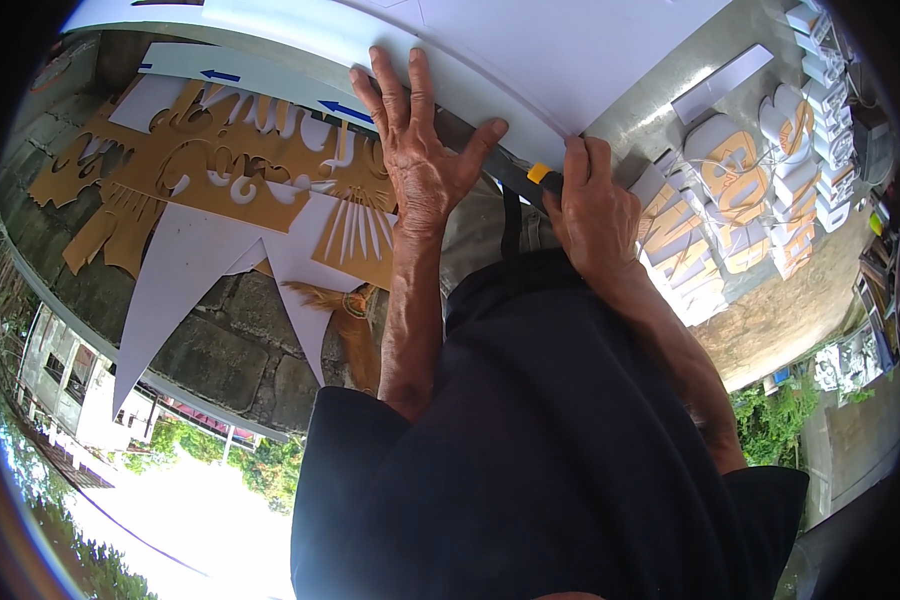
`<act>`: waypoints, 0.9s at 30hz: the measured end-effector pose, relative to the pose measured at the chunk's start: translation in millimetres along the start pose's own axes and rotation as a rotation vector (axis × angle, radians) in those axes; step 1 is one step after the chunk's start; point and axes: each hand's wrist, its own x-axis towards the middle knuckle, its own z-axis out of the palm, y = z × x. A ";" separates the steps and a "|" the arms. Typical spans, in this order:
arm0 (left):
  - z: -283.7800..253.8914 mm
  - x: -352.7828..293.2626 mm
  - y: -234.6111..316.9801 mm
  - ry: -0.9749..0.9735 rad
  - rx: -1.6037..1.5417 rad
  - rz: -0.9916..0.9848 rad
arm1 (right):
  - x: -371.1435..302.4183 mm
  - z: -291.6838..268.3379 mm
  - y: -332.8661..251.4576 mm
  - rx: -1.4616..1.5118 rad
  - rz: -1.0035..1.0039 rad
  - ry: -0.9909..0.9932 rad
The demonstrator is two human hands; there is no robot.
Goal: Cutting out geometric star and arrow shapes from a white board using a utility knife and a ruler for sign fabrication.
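One L hand splayed on smooth wht sheet, gripping nil; R hand curled round yel/blk tool.

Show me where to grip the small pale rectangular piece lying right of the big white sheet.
Pinch the pale rectangular piece across its long edges near mid-length, coming from above with the right hand, the nearer one. It appears flat, and cut-out letters crowd its near side, so reaching in low from there looks awkward.
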 end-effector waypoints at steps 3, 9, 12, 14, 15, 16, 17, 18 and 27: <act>0.8 0.0 0.7 0.011 -0.006 0.008 | 0.1 0.1 0.6 0.004 -0.001 -0.001; -3.3 0.3 3.5 0.005 -0.014 -0.020 | -1.8 6.6 5.5 0.001 -0.070 0.123; -3.1 0.5 3.4 0.010 0.004 -0.025 | -1.8 6.0 7.5 0.025 -0.078 0.118; -1.4 1.6 4.0 0.017 -0.010 -0.022 | -1.2 3.9 9.2 0.035 -0.073 0.120; -1.1 1.7 3.8 0.028 -0.021 -0.020 | -1.5 3.2 9.5 0.047 -0.072 0.124; -0.8 1.2 3.5 0.027 -0.020 -0.022 | -2.5 3.9 9.5 0.048 -0.072 0.121; 0.0 1.3 3.3 0.034 -0.016 -0.017 | -3.2 5.3 10.0 0.056 -0.069 0.124; 0.4 1.0 3.3 0.042 -0.013 -0.012 | -3.6 6.2 10.3 0.063 -0.065 0.126; 1.3 1.2 6.4 0.064 -0.037 -0.044 | -4.6 9.6 10.3 0.096 -0.017 0.125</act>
